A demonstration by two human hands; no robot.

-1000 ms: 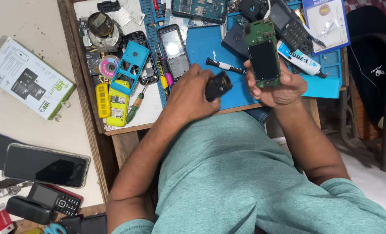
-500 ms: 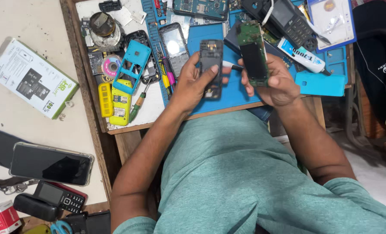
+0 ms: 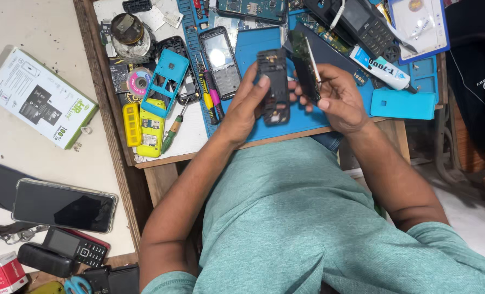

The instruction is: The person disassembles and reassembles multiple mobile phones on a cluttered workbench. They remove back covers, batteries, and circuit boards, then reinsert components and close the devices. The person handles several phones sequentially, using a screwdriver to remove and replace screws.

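From the head camera, looking down over a teal shirt, both hands are up over a blue work mat (image 3: 308, 117) on a cluttered wooden bench (image 3: 109, 136). The left hand (image 3: 248, 106) is closed around a black phone housing (image 3: 273, 87), thumb laid on its upper edge, fingers wrapped behind it; the housing stands roughly upright with its open inner side facing the camera. Just right of it, almost touching, the right hand (image 3: 335, 98) pinches a phone circuit board (image 3: 307, 65) edge-on between thumb and fingers, tilted slightly, so only its thin side shows.

Beyond the left hand's fingertips lies a dark phone with a pale screen (image 3: 220, 62). To that hand's outer side sit small screwdrivers (image 3: 210, 98) with yellow and pink handles, then a turquoise phone frame (image 3: 166, 81) and a yellow phone body (image 3: 151, 128).

Past the right hand lies a white glue tube (image 3: 381, 68), with a turquoise back cover (image 3: 403, 103) lying beside the wrist.

Further left, on a pale surface, rest a printed box (image 3: 38, 98) and a smartphone in a clear case (image 3: 63, 206).
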